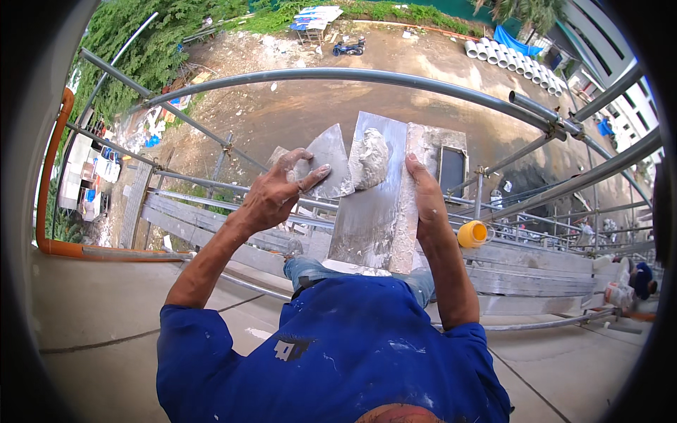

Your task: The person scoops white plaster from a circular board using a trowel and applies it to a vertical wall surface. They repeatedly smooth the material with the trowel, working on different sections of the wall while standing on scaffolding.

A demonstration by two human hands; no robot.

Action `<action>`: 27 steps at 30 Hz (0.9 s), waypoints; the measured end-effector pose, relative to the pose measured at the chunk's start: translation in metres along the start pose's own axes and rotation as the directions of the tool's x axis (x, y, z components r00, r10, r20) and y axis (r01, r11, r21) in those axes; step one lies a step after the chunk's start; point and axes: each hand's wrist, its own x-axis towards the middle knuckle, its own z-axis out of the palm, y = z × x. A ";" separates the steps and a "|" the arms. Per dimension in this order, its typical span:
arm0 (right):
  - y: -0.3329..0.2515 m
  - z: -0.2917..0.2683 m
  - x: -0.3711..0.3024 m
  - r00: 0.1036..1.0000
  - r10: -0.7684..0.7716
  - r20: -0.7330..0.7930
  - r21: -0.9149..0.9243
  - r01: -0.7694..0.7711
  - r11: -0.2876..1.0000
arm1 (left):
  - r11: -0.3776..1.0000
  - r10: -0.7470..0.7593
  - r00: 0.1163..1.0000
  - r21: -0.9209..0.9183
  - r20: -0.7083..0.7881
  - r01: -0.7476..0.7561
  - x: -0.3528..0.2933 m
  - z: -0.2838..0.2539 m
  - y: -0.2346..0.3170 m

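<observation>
Showing, in the head view, a long steel plaster board held up over the scaffold rail: the right hand has its fingers closed round the board's right edge, and the left hand has its fingers wrapped on a trowel lying against the board's left edge. A lump of grey plaster sits near the board's top; tilting the board, or a slack right grip, could send it sliding off to the ground far below the board.

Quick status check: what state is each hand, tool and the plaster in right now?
left hand: gripping the trowel
trowel: tilted, blade edge against the plaster
plaster: wet lump on the board
mortar board: held up, smeared
right hand: holding the board's right edge
</observation>
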 end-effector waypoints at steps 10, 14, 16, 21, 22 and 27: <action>0.014 0.009 -0.002 0.976 -0.215 0.045 -0.281 0.219 0.935 | 0.842 0.164 0.918 0.433 0.361 -0.321 0.034 -0.077 0.002; 0.014 0.010 0.005 0.971 -0.234 0.048 -0.294 0.238 0.926 | 0.876 0.201 0.936 0.375 0.288 -0.303 0.042 -0.087 -0.004; 0.014 0.016 0.001 0.971 -0.236 0.038 -0.311 0.236 0.921 | 0.892 0.178 0.934 0.351 0.310 -0.286 0.036 -0.083 0.016; 0.019 0.020 0.012 0.980 -0.199 0.000 -0.341 0.187 0.921 | 0.903 0.189 0.957 0.343 0.219 -0.257 0.033 -0.090 0.024; 0.020 0.022 0.012 0.986 -0.169 -0.013 -0.331 0.155 0.931 | 0.920 0.172 0.963 0.317 0.209 -0.233 0.026 -0.077 0.026; -0.014 -0.035 0.006 0.909 -0.400 -0.117 -0.101 0.389 0.916 | 0.963 -0.267 0.892 0.142 0.366 0.230 0.003 -0.062 -0.055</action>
